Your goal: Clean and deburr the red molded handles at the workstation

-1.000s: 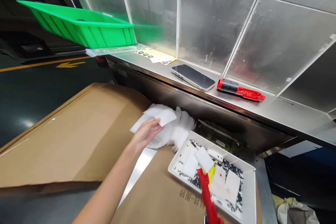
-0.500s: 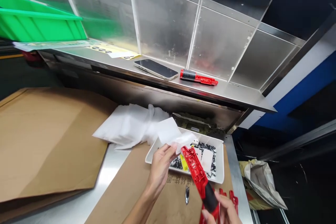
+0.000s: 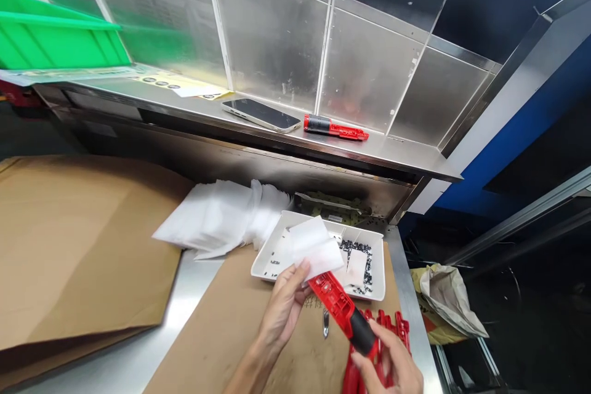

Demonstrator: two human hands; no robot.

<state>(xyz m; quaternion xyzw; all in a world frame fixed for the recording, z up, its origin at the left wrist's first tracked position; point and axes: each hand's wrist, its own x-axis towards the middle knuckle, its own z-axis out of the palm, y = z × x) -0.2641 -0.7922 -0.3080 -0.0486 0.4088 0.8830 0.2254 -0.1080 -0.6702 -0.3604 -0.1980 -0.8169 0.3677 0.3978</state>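
Head view: a white pouch (image 3: 316, 246) is pinched between the thumb and fingers of the left hand (image 3: 282, 308), the grip closed on its lower edge, and is held above the near rim of a white tray (image 3: 259, 271). A red plastic handle (image 3: 337, 305) with a black end is clasped in the right hand (image 3: 392, 366), the grip clamped round that black end. It is tilted up to the left so that its tip meets the pouch's lower edge; whether the tip is inside cannot be told. The tray is set on a cardboard sheet (image 3: 240, 338) on the steel worktop (image 3: 194, 283). Spare red handles (image 3: 392, 326) are laid just beside the right hand. A stack of white pouches (image 3: 217, 221) is spread left of the tray. On the shelf (image 3: 406, 160) above, a phone (image 3: 261, 115) and a second red handle (image 3: 335, 128) are laid side by side, and a green bin (image 3: 55, 43) is set at the far left.
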